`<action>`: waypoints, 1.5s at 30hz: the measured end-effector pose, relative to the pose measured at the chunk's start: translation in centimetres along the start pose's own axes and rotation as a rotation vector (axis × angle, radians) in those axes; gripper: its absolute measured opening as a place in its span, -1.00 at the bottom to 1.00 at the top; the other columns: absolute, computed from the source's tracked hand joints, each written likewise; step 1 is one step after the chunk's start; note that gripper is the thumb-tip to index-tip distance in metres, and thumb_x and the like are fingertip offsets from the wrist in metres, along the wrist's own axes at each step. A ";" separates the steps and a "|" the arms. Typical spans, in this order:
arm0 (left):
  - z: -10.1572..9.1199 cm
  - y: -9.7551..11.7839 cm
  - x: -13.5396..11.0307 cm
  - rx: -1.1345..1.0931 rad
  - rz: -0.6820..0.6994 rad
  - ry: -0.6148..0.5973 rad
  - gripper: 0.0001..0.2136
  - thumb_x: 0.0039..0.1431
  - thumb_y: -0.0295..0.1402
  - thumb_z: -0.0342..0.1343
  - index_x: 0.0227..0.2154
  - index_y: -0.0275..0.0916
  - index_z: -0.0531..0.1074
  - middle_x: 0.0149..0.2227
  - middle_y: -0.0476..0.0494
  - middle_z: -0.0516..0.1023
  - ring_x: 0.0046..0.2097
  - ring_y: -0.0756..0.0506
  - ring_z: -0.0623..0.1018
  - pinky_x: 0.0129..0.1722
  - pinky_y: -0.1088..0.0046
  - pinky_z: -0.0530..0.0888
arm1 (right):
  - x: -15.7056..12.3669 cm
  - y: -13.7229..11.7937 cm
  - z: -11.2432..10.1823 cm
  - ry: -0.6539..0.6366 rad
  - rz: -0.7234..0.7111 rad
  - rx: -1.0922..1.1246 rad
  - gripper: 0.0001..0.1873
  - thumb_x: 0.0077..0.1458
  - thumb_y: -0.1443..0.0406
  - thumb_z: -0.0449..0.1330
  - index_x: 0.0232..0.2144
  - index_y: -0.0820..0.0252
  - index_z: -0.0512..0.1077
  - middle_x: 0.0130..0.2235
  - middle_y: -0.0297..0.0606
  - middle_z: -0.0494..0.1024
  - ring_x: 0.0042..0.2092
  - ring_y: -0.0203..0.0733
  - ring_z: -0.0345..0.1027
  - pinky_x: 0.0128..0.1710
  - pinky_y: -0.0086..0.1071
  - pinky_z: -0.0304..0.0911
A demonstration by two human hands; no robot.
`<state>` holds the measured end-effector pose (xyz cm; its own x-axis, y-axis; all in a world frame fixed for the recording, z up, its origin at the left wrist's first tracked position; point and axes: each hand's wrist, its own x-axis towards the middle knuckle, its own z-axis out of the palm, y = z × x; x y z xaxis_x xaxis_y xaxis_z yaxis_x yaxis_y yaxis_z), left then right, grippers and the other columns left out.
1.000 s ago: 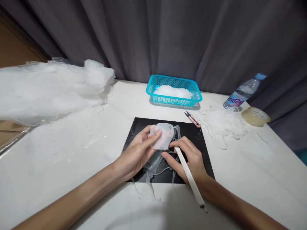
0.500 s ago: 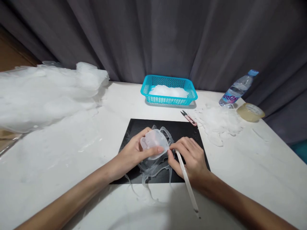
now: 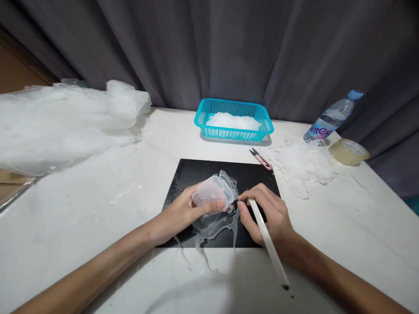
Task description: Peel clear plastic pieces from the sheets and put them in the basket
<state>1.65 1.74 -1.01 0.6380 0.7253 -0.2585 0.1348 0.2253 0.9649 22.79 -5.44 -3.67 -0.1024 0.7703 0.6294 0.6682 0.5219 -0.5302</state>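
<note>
Left hand (image 3: 188, 209) clamped on translucent part (image 3: 211, 197) | right hand (image 3: 266, 213) closed around white stick (image 3: 266, 237), tip at part edge | trimming judged underway; far blue basket (image 3: 235, 131) partly filled, left pile (image 3: 65, 122) remaining

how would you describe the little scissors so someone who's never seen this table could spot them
Find the turquoise plastic mesh basket at the back of the white table. Just in front of its right corner, off the top right corner of the black rectangular mat, lie the small pink-handled thread snips. They are the only pink, dark-bladed thing among translucent white scraps.
</note>
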 end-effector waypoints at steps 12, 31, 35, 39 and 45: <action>0.8 -0.5 -0.1 -0.106 -0.008 0.075 -0.73 0.20 -0.16 0.38 -0.15 -0.20 0.56 -0.23 -0.02 0.62 -0.18 -0.05 0.55 -0.14 0.50 0.44 | 0.4 -0.1 0.5 -0.188 0.481 0.431 -0.82 0.27 0.21 0.24 -0.13 0.15 0.54 -0.30 -0.32 0.44 -0.34 -0.27 0.37 -0.36 -0.40 0.29; 1.4 -0.7 0.2 -0.050 0.038 0.067 -0.72 0.17 -0.19 0.39 -0.22 -0.21 0.47 -0.27 0.01 0.49 -0.22 -0.04 0.49 -0.20 0.51 0.43 | 0.2 0.3 0.6 -0.166 0.573 0.645 -0.76 0.29 0.11 0.25 -0.28 0.14 0.56 -0.38 -0.37 0.40 -0.45 -0.34 0.22 -0.48 -0.42 0.14; 1.4 -0.8 0.3 -0.002 0.047 0.095 -0.71 0.18 -0.13 0.37 -0.25 -0.23 0.49 -0.31 0.00 0.49 -0.26 -0.04 0.48 -0.24 0.50 0.43 | 0.3 0.1 0.3 -0.191 0.545 0.538 -0.80 0.31 0.15 0.25 -0.30 0.13 0.55 -0.38 -0.38 0.39 -0.42 -0.33 0.23 -0.45 -0.42 0.11; 1.3 -0.9 0.2 0.062 0.027 0.101 -0.69 0.18 -0.10 0.35 -0.31 -0.27 0.52 -0.36 -0.01 0.50 -0.30 -0.04 0.48 -0.30 0.50 0.41 | 0.4 0.0 0.0 -0.187 0.406 0.396 -0.83 0.33 0.25 0.20 -0.32 0.16 0.51 -0.37 -0.36 0.42 -0.35 -0.29 0.31 -0.35 -0.39 0.17; 1.0 -0.7 0.2 0.073 -0.044 0.051 -0.68 0.15 -0.08 0.36 -0.33 -0.29 0.55 -0.41 -0.01 0.49 -0.38 -0.03 0.45 -0.39 0.51 0.36 | 0.4 0.3 -0.1 -0.219 0.278 0.302 -0.86 0.35 0.33 0.15 -0.29 0.16 0.47 -0.34 -0.32 0.43 -0.30 -0.26 0.36 -0.27 -0.36 0.24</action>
<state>2.47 1.10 -1.72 0.5907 0.7486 -0.3011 0.2177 0.2114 0.9528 23.02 -5.00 -3.46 -0.1247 0.9386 0.3218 0.4513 0.3425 -0.8240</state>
